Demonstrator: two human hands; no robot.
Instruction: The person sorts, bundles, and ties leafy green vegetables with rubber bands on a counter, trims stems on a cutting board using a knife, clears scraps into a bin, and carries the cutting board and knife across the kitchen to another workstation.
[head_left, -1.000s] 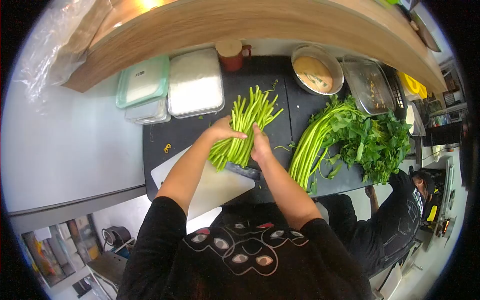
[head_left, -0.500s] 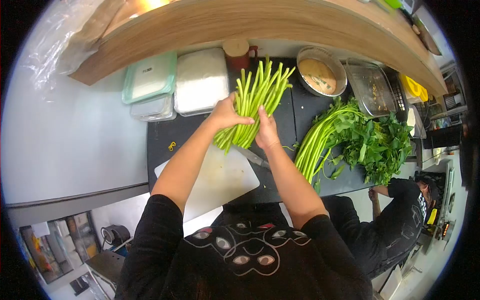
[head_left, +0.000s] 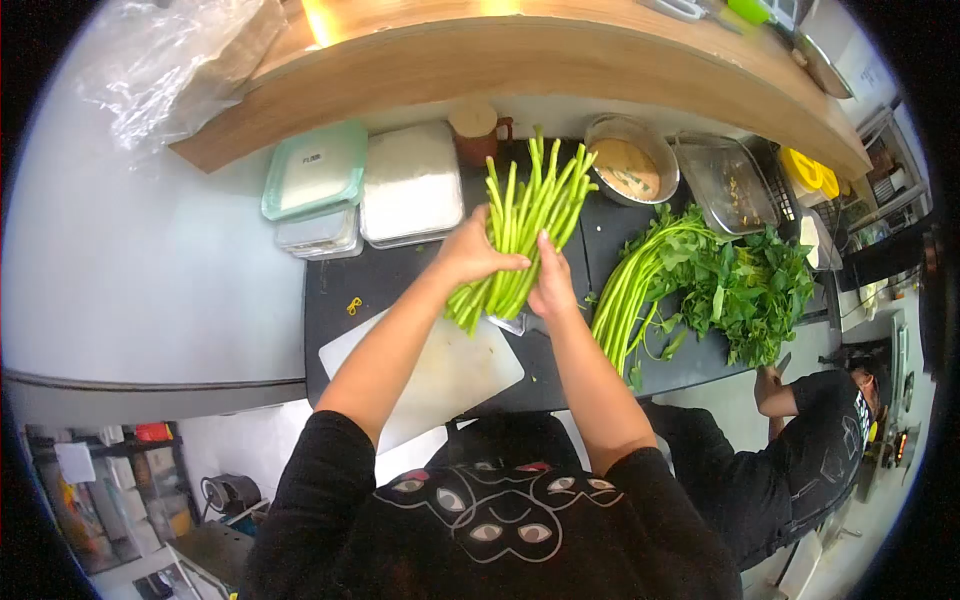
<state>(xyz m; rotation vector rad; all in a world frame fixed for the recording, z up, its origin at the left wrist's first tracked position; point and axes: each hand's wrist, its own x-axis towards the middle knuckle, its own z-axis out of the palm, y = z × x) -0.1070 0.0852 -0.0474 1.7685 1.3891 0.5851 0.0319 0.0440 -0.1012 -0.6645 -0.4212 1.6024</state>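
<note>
A thick bunch of cut green stems (head_left: 530,225) is held up between both hands over the dark worktop (head_left: 400,275), tilted with its upper ends to the right. My left hand (head_left: 474,248) grips it from the left, thumb across the front. On the other side my right hand (head_left: 552,282) closes round the bunch's right edge. Beneath the stems' lower ends lies a white cutting board (head_left: 440,370). A bit of a metal blade (head_left: 512,324) shows beside the board, mostly hidden by the stems and right hand. Leafy greens with long stems (head_left: 630,300) lie to the right.
Lidded containers (head_left: 312,170), a white-topped box (head_left: 410,185), a mug (head_left: 475,130), a round pan (head_left: 635,160) and a glass dish (head_left: 725,180) line the back under a wooden shelf (head_left: 520,65). A yellow rubber band (head_left: 354,306) lies left. Another person (head_left: 800,440) is at the right.
The camera view has shifted a little. Both hands still hold the stem bunch, which sits slightly lower and further right in view. The other person's hand has moved and now holds something dark.
</note>
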